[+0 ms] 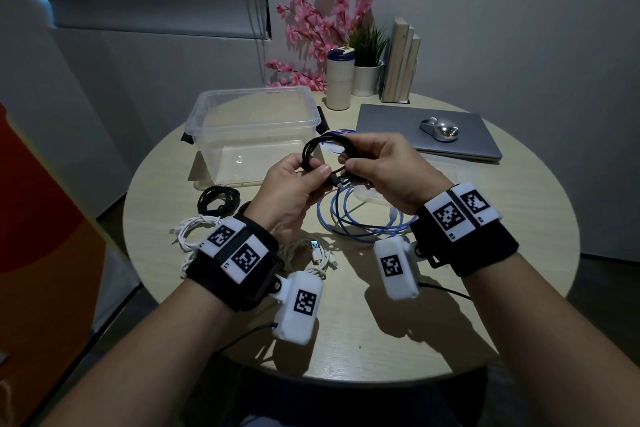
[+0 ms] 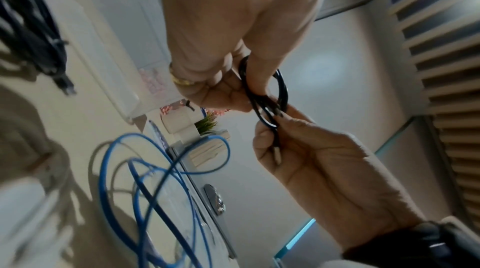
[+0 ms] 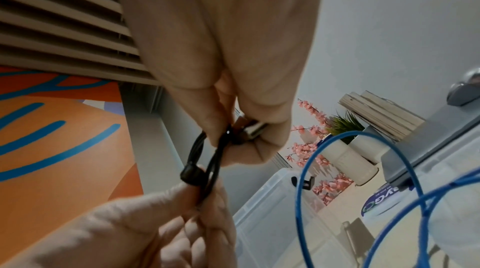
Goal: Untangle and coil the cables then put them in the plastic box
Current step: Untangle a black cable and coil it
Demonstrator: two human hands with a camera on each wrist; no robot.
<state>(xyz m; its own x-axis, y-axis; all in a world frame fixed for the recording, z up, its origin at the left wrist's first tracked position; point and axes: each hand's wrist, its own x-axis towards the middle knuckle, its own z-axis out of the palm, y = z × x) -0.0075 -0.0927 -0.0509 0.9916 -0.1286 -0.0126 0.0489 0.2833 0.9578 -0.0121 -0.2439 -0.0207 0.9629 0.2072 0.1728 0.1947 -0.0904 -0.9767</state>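
Above the round table (image 1: 519,253) both hands hold a small coil of black cable (image 1: 313,146). My left hand (image 1: 310,170) pinches the coil's lower side between thumb and fingers. My right hand (image 1: 348,161) grips its right side and, in the right wrist view, a metal plug (image 3: 250,129) at the cable's end. The coil (image 2: 281,90) shows between both hands in the left wrist view. The clear plastic box (image 1: 207,111) stands open just behind the hands. A loose blue cable (image 1: 363,224) (image 2: 166,170) lies under the right hand.
A second black coil (image 1: 218,199) and white cables (image 1: 194,230) (image 1: 320,256) lie near my left wrist. The clear lid (image 1: 457,177) rests on the right. Behind it lies a closed laptop (image 1: 398,128) with a silver mouse (image 1: 440,128). A tumbler (image 1: 341,80), plant and books stand at the back.
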